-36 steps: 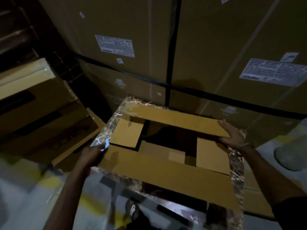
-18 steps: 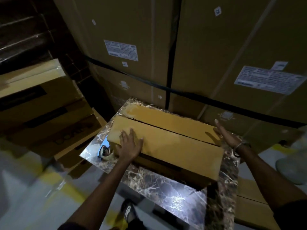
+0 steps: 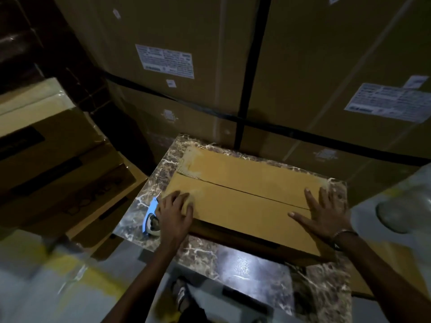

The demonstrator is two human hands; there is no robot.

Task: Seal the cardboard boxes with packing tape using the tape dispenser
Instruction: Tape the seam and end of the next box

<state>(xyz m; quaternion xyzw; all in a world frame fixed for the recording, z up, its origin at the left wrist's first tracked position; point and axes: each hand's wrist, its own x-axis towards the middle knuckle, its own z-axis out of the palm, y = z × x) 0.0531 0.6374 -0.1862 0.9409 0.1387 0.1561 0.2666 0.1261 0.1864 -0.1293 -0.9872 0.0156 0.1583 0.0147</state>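
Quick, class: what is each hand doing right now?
Left hand: open, fingers resting on the box.
Right hand: open, flat on the box.

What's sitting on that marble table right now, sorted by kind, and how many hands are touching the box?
Cardboard box, flaps closed, on the marble table: 1
Blue tape dispenser beside the box: 1
Hands pressing the box top, left hand and right hand: 2
Total: 4

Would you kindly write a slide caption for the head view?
Both hands, left and right, press the cardboard box flaps flat; blue tape dispenser beside it.
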